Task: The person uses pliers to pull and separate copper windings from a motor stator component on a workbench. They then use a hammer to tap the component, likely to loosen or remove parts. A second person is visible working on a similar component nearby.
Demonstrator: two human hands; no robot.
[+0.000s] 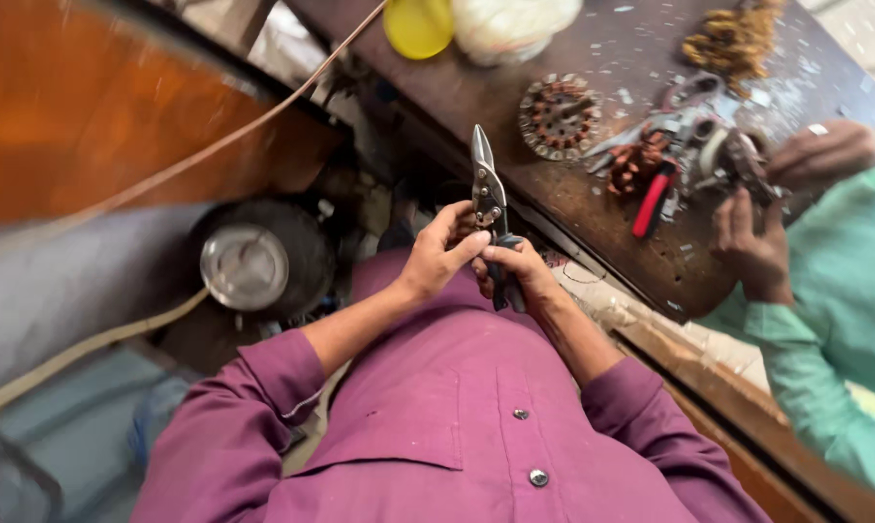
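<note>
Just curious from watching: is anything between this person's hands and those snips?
Nothing visible. The right hand grips the snips by their handles, and the left hand touches them just below the blades.

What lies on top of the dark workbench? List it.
On the workbench: a copper-wound stator, red-handled pliers, a yellow object, white bundle. A co-worker's hands cover the metal part they hold.
</note>
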